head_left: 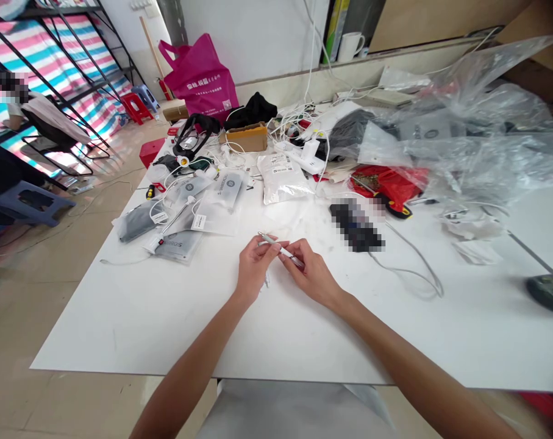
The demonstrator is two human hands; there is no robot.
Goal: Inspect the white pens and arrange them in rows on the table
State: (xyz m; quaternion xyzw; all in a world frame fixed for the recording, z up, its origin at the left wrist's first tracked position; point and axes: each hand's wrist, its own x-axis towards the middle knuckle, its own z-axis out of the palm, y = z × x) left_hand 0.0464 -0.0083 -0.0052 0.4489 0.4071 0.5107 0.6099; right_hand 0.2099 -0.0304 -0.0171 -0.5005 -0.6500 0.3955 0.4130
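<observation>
A slim white and silver pen (285, 252) is held slanted above the white table (303, 341), between my two hands. My left hand (254, 266) pinches its upper-left end, where the tip looks metallic. The fingers of my right hand (311, 272) are closed round its lower-right end. Beneath the hands, a small pale item (267, 280) shows partly on the table; what it is cannot be made out. A blurred-out black device (356, 224) with a cable lies to the right of my right hand.
Packed plastic pouches (178, 246) and cables lie at the left. A white packet (284, 177), a cardboard box (244, 138) and a pink bag (203, 82) stand further back. Clear plastic bags (481, 140) and a red bag (395, 183) fill the back right. A person sits far left.
</observation>
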